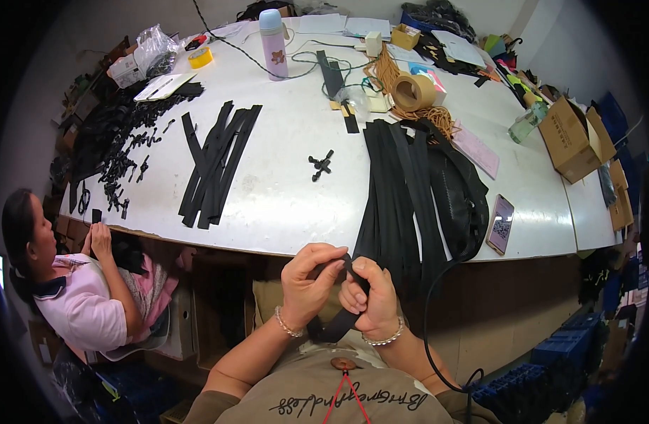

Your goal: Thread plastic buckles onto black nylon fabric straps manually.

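One strip (336, 329): black, held between my two grips just off the tabletop (289, 212)'s near edge; a slack length shows below them, by my left wrist.
Weight: light, I judge, so it asks little force.
Stiffness: soft, going by its bend; I expect it to fold rather than stand straight.
Surface: looks like woven tape; it may creep under a loose pinch, but hardly seems fragile.
Where to hold: flat across the width, both grips close together, so the short span between stays under control.
Left grip (312, 275): thumb and forefinger pinched at the strip's upper bend; how firmly, I cannot tell.
Right grip (369, 293): fingers curled in around the strip, thumb over the top, nearly touching the left.
Forearms (248, 362): slanting inward from below, elbows out, a beaded bracelet (288, 323) on each wrist.
Pile (391, 187): more black strips, ahead and to my right.
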A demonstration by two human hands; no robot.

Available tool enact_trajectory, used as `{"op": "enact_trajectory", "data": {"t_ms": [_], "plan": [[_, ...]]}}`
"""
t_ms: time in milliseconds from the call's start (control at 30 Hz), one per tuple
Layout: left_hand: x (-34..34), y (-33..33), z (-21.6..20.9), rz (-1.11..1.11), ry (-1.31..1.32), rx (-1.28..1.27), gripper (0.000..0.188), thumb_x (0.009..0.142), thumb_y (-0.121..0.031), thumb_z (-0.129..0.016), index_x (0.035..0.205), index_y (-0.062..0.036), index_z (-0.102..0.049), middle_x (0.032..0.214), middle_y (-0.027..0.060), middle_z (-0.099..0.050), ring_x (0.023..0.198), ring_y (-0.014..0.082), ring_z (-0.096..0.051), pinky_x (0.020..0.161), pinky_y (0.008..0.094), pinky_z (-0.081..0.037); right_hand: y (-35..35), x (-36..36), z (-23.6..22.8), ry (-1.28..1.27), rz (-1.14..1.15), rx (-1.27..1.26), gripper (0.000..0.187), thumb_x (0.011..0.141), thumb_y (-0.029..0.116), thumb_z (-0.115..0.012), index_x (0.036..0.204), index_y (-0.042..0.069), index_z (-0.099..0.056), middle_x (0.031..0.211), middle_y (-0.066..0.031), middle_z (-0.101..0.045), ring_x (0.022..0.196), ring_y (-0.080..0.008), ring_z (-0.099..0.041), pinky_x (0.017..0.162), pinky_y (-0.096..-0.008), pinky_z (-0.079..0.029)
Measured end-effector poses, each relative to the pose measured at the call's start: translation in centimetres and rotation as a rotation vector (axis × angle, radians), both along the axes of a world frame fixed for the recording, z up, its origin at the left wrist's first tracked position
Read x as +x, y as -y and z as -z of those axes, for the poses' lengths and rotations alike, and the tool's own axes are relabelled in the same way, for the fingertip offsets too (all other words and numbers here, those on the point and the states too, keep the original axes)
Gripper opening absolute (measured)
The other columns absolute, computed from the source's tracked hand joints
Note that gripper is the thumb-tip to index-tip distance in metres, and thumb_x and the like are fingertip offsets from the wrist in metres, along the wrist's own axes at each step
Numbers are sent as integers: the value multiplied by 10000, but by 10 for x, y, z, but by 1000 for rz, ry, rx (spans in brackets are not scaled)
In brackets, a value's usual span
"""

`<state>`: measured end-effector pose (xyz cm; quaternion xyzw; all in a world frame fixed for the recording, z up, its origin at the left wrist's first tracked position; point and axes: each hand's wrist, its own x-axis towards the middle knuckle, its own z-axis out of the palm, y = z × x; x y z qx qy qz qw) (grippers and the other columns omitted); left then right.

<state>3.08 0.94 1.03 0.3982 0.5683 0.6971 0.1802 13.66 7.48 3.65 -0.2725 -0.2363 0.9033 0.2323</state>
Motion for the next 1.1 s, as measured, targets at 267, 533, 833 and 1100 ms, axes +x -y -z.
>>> {"op": "enact_trajectory", "data": {"t_ms": [267, 533, 833, 1100], "plan": [[-3, -3, 8, 15, 309, 41, 200, 801, 58, -617, 997, 22, -637, 937, 62, -601, 809, 103, -578, 707, 204, -483, 5, 0, 0, 32, 41, 124, 224, 866, 172, -477, 681, 46, -495, 418, -3, -353, 321, -79, -273, 326, -223, -237], [-1, -3, 7, 44, 285, 16, 207, 790, 54, -635, 992, 12, -646, 932, 59, -613, 818, 94, -572, 725, 209, -471, 1, -3, -2, 42, 10, 160, 229, 869, 169, -480, 679, 41, -496, 422, -6, -359, 321, -82, -280, 328, -221, -244], [-3, -3, 3, 23, 146, 41, 209, 769, 72, -638, 969, 13, -654, 917, 74, -610, 801, 108, -572, 701, 212, -467, -1, -4, -1, 49, 18, 149, 223, 871, 159, -477, 686, 37, -506, 423, -5, -368, 320, -78, -281, 329, -218, -246], [-6, 0, 3, 13, 7, 34, 231, 745, 96, -640, 949, -8, -669, 873, 77, -607, 763, 107, -571, 633, 199, -460, 0, -1, 2, -4, 30, 120, 186, 858, 99, -496, 698, 6, -519, 450, -8, -415, 331, -60, -319, 321, -206, -257]]}}
